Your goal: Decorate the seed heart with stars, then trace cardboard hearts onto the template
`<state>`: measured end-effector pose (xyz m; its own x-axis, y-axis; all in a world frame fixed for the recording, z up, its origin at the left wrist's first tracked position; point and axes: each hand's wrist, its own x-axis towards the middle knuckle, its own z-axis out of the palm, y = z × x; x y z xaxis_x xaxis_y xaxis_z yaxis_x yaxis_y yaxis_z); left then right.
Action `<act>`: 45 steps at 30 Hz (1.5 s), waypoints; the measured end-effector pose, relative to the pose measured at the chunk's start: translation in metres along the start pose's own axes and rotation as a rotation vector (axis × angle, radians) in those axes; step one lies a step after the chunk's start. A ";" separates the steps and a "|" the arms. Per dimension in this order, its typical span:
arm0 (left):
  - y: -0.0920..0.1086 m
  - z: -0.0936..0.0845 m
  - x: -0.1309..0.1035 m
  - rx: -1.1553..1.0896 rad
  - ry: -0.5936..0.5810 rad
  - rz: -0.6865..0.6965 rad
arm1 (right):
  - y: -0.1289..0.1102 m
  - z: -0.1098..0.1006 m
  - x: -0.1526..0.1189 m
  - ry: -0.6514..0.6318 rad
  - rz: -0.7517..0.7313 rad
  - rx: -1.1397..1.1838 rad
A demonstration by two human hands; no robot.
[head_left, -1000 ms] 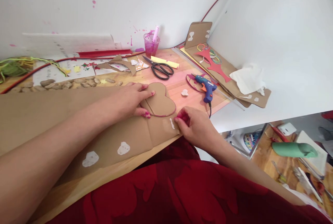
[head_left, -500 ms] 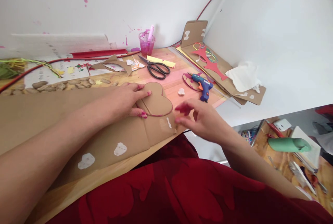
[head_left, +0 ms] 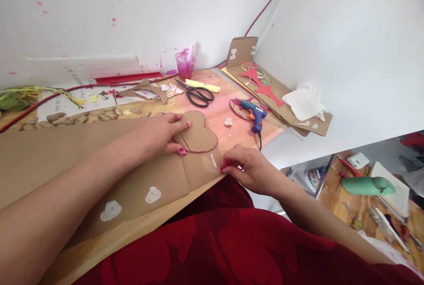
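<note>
A heart-shaped cardboard cutout (head_left: pixel 200 134) with a dark pinkish edge lies on a large brown cardboard sheet (head_left: pixel 132 168). My left hand (head_left: pixel 167 133) grips the cutout's left end, thumb along its lower edge and fingers over its top side. At the sheet's right corner, my right hand (head_left: pixel 236 161) is closed in a pinch on the cardboard edge; its fingertips partly hide what is between them. White torn-paper patches (head_left: pixel 153 195) show on the sheet near its front edge. Pink colour stains fingertips of both hands.
A blue glue gun (head_left: pixel 255 115) lies right of the heart, beyond black-handled scissors (head_left: pixel 198 95). Behind stand a pink-stained cup (head_left: pixel 185 65) and paper scraps. Peanuts (head_left: pixel 79 118) line the sheet's back edge. Folded cardboard (head_left: pixel 278 95) with a white tissue (head_left: pixel 304 102) lies at right.
My right hand has come down and left to the sheet's corner, its fingers closing into a pinch. My left hand stays on the heart. The view has shifted slightly.
</note>
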<state>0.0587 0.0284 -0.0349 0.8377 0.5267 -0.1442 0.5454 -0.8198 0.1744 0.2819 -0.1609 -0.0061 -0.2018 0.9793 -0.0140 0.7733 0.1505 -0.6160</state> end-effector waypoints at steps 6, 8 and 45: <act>-0.001 0.002 0.004 0.014 -0.006 -0.024 | 0.013 -0.014 0.012 0.097 0.113 -0.061; -0.003 0.003 0.004 0.010 0.000 -0.024 | 0.016 -0.020 0.016 0.157 0.143 -0.082; -0.008 0.009 -0.002 -0.111 0.127 0.042 | 0.022 0.001 0.056 0.199 0.158 -0.216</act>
<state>0.0522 0.0320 -0.0448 0.8525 0.5227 -0.0118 0.5038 -0.8153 0.2855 0.2865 -0.1031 -0.0214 0.0357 0.9968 0.0715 0.8995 -0.0009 -0.4368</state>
